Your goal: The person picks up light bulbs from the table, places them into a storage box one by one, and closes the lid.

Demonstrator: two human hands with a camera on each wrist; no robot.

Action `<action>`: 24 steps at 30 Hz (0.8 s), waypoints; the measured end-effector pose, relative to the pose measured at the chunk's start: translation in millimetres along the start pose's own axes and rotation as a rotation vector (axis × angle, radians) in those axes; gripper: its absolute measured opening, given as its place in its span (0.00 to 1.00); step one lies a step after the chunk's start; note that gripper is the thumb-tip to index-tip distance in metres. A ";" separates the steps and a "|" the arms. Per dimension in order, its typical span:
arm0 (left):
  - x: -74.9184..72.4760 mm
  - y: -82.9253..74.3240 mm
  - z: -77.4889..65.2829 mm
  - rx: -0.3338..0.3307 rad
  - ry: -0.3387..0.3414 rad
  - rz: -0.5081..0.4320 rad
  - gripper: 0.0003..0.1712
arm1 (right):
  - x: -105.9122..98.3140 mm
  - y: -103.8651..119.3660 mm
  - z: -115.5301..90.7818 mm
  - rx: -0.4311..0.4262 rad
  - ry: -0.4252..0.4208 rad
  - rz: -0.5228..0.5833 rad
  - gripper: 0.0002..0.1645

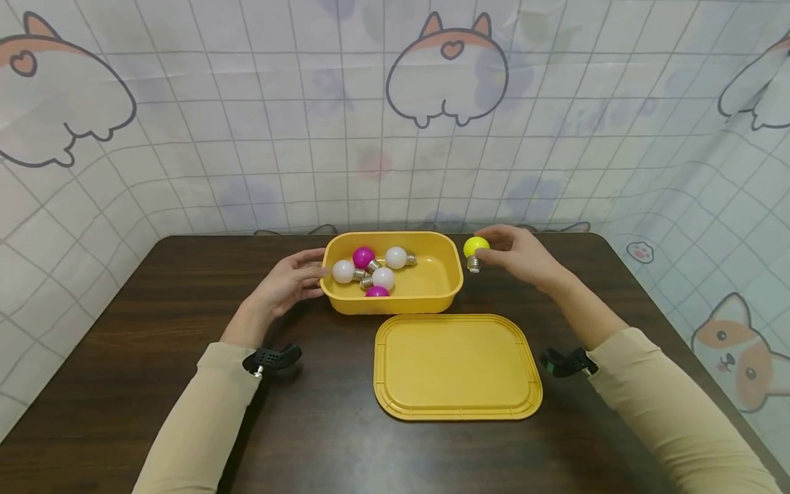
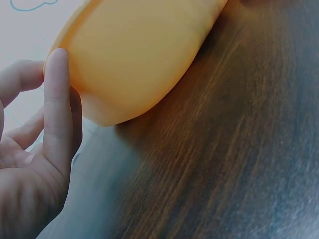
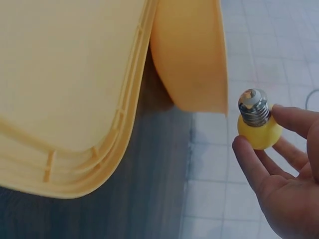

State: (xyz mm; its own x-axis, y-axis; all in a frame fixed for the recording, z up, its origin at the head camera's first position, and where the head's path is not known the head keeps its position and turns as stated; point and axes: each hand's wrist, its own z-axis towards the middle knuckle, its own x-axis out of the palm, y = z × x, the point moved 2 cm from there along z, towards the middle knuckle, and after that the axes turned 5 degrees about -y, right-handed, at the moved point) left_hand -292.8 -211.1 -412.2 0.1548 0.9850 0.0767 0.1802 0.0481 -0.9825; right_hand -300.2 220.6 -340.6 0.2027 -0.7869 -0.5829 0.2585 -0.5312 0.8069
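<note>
A yellow light bulb (image 1: 476,248) with a silver screw base is pinched in my right hand (image 1: 518,255), just right of the yellow box (image 1: 447,302). In the right wrist view the bulb (image 3: 260,133) has its metal base toward the camera, with thumb and fingertips around the glass. My left hand (image 1: 285,283) touches the left end of the box, fingers fairly straight against its wall. In the left wrist view the fingers (image 2: 57,99) rest at the box rim (image 2: 62,40). Inside the box lie several bulbs, white ones (image 1: 343,272) and magenta ones (image 1: 363,257).
A yellow lid (image 1: 457,367) lies flat on the dark wooden table (image 1: 321,425), in front of the box. Behind the table hangs a white tiled-pattern cloth (image 1: 296,137) with cartoon corgis. Each wrist wears a black strap (image 1: 271,358).
</note>
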 end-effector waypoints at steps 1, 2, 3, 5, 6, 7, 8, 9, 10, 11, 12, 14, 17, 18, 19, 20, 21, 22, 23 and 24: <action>-0.1 -0.2 -0.2 0.002 0.002 0.000 0.36 | 1.1 1.4 1.0 -0.001 0.003 0.004 0.31; -0.1 -0.3 -0.5 0.003 0.004 -0.003 0.37 | 2.3 2.7 2.0 -0.003 0.006 0.009 0.31; -0.1 -0.3 -0.7 0.003 0.003 -0.006 0.37 | 3.4 3.9 3.1 -0.004 0.009 0.015 0.30; -0.2 -0.4 -0.9 0.004 0.005 -0.011 0.37 | 6.1 5.7 5.6 -0.011 0.016 0.014 0.30; 0.0 -0.2 -0.8 0.005 0.005 -0.013 0.37 | 7.6 6.5 6.9 -0.014 0.020 0.015 0.30; 0.3 0.0 -0.7 0.003 0.006 -0.015 0.37 | 9.1 7.3 8.1 -0.017 0.026 0.017 0.30; 0.7 0.2 -0.5 0.001 0.003 -0.021 0.36 | 10.6 7.9 9.4 -0.018 0.029 0.017 0.30; 1.2 0.4 -0.2 0.001 0.000 -0.023 0.36 | 12.1 8.6 10.5 -0.018 0.031 0.016 0.30; 1.4 0.4 0.0 0.003 0.004 -0.020 0.36 | 14.0 9.7 11.8 -0.019 0.035 0.018 0.30; 1.7 0.4 0.2 0.005 0.007 -0.018 0.37 | 15.8 10.6 13.0 -0.019 0.037 0.022 0.30; 2.0 0.6 0.5 0.005 0.006 -0.017 0.36 | 17.6 11.7 14.1 -0.020 0.037 0.022 0.30; 2.4 1.1 1.1 0.005 0.002 -0.019 0.36 | 21.4 14.0 16.3 -0.023 0.037 0.015 0.30; 1.9 2.2 1.6 0.010 0.004 -0.021 0.36 | 27.6 16.8 19.5 -0.032 0.041 -0.002 0.29; 1.8 2.4 1.5 0.010 0.005 -0.023 0.36 | 29.7 17.4 20.5 -0.035 0.042 -0.005 0.28; 1.6 2.7 1.5 0.010 0.001 -0.026 0.36 | 31.6 17.7 21.3 -0.036 0.045 -0.006 0.28; 1.4 3.0 1.5 0.010 0.003 -0.027 0.36 | 33.7 18.1 22.1 -0.040 0.046 -0.006 0.27; 1.2 3.2 1.6 0.010 0.002 -0.028 0.36 | 35.7 18.2 22.9 -0.043 0.048 -0.004 0.27; 1.0 3.4 1.7 0.010 0.001 -0.026 0.35 | 37.6 18.1 23.5 -0.046 0.048 -0.005 0.27; 0.8 3.6 1.8 0.008 -0.002 -0.026 0.35 | 39.4 17.9 24.2 -0.049 0.047 -0.004 0.26; 0.8 3.8 2.0 0.007 -0.004 -0.024 0.35 | 41.4 17.7 25.0 -0.051 0.047 -0.001 0.26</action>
State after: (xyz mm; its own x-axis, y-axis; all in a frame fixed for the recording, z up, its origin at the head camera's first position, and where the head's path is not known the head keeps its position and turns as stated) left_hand -293.9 -209.8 -416.1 0.1466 0.9842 0.0994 0.1769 0.0727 -0.9815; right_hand -310.9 170.8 -348.1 0.2458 -0.7700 -0.5889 0.3064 -0.5147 0.8008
